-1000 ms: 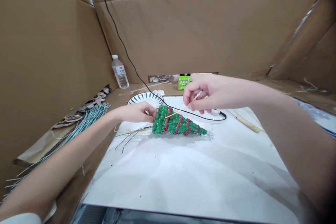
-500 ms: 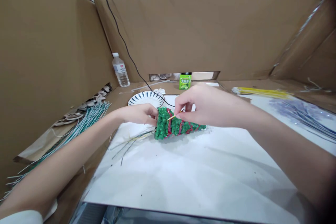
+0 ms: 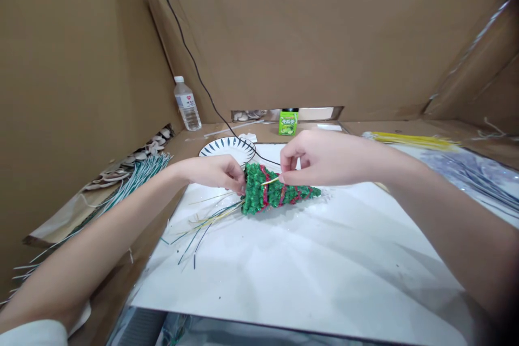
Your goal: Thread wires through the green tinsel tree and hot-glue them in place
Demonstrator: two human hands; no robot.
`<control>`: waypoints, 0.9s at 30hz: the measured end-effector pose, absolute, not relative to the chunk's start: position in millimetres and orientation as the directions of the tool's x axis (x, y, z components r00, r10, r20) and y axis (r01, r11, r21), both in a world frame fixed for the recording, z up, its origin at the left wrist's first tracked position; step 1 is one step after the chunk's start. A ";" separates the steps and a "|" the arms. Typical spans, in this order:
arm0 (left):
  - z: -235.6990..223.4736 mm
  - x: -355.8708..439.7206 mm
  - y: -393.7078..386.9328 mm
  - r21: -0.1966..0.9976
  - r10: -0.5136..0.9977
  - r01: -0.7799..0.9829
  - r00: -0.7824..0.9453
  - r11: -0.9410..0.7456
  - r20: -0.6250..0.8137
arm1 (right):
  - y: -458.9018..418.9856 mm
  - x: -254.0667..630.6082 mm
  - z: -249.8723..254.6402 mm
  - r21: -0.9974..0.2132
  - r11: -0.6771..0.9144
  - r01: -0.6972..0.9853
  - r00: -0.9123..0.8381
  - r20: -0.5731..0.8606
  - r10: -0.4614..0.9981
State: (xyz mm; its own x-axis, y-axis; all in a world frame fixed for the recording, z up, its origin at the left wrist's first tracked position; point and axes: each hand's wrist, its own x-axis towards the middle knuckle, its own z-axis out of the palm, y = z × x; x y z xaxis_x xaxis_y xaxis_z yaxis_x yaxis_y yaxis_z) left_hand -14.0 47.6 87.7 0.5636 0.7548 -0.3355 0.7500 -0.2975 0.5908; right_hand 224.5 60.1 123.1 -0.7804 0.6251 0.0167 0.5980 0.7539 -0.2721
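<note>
A small green beaded Christmas tree with red bands lies on its side above the white board, its tip to the right. My left hand is closed at the wide base of the tree, gripping it there; the fingertips are partly hidden. My right hand pinches a thin yellow wire, whose other end meets the beads near the base. Loose yellow, green and dark wires trail from the base to the left.
The white board covers the middle. Behind stand a striped plate, a green drink carton and a water bottle. Green-white wires lie at left, yellow wires at right. A black cord crosses the cardboard wall.
My right hand has shifted slightly right, drawing the yellow wire with it. The trailing wires now spread more below the base. The camera view has tilted a little.
</note>
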 end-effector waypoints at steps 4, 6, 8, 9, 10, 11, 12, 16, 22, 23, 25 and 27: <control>84.6 -11.9 48.0 0.634 0.742 0.733 0.564 -0.248 -0.362 | 58.5 221.1 120.5 -0.222 0.767 0.602 -0.779 0.048 0.626; 81.2 -10.6 48.8 0.667 0.738 0.710 0.572 -0.226 -0.358 | 55.9 216.4 117.0 -0.214 0.790 0.575 -0.793 0.093 0.602; 77.8 -10.2 49.9 0.691 0.734 0.692 0.578 -0.208 -0.357 | 53.3 211.4 111.9 -0.217 0.801 0.558 -0.797 0.127 0.590; 76.5 -10.4 50.5 0.701 0.730 0.685 0.581 -0.198 -0.361 | 52.5 209.3 109.1 -0.225 0.799 0.558 -0.796 0.130 0.592; 75.4 -10.8 51.0 0.709 0.725 0.679 0.585 -0.190 -0.365 | 52.2 207.6 106.5 -0.235 0.795 0.560 -0.794 0.123 0.596; 74.8 -11.4 51.4 0.715 0.720 0.674 0.588 -0.185 -0.369 | 52.3 206.6 104.2 -0.244 0.790 0.562 -0.793 0.114 0.599; 74.6 -12.1 51.7 0.716 0.717 0.674 0.590 -0.183 -0.372 | 52.9 206.0 102.5 -0.250 0.788 0.563 -0.793 0.107 0.600; 76.0 -14.5 52.4 0.688 0.726 0.697 0.579 -0.205 -0.370 | 56.7 206.7 100.7 -0.233 0.801 0.551 -0.793 0.151 0.590; 77.2 -15.3 52.6 0.672 0.720 0.701 0.592 -0.239 -0.362 | 55.2 204.2 101.2 -0.178 0.810 0.558 -0.797 0.156 0.583; 77.2 -15.4 52.6 0.670 0.716 0.701 0.597 -0.246 -0.362 | 54.5 203.4 101.0 -0.164 0.809 0.565 -0.795 0.156 0.587; 77.3 -15.5 52.4 0.664 0.713 0.703 0.599 -0.253 -0.363 | 53.4 202.1 100.5 -0.134 0.807 0.575 -0.791 0.163 0.590; 77.3 -15.6 52.3 0.663 0.713 0.706 0.598 -0.251 -0.366 | 52.7 200.9 99.8 -0.109 0.806 0.581 -0.789 0.168 0.591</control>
State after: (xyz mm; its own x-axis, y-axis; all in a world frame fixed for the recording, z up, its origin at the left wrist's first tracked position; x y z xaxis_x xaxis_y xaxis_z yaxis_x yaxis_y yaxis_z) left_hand -15.6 52.3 77.3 0.5981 0.7128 -0.3664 0.7055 -0.2514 0.6626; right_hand 200.9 52.7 99.8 -0.7887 0.5914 0.1682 0.5813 0.8063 -0.1092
